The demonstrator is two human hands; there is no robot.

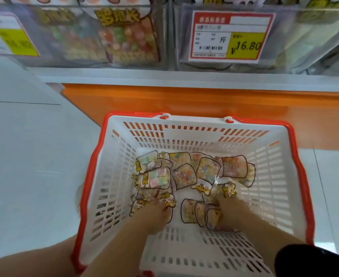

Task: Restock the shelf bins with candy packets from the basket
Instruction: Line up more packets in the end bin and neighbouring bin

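A white slotted basket [112,188] with a red rim stands on the floor below the shelf. Several clear candy packets [184,174] with yellow cartoon print lie on its bottom. My left hand [154,212] reaches down into the basket's near left, fingers resting on a packet [165,198]. Reaching in at the near right, my right hand [230,206] has its fingers on another packet [224,191]. Whether either hand has closed on a packet is blurred. Above, the clear shelf bins [96,37] hold similar candy bags.
A red-bordered price tag reading 16.80 [230,36] hangs on the right bin. A second tag [15,39] sits at far left. An orange base panel [184,100] runs under the white shelf edge. White floor tiles surround the basket; my knee [35,260] shows bottom left.
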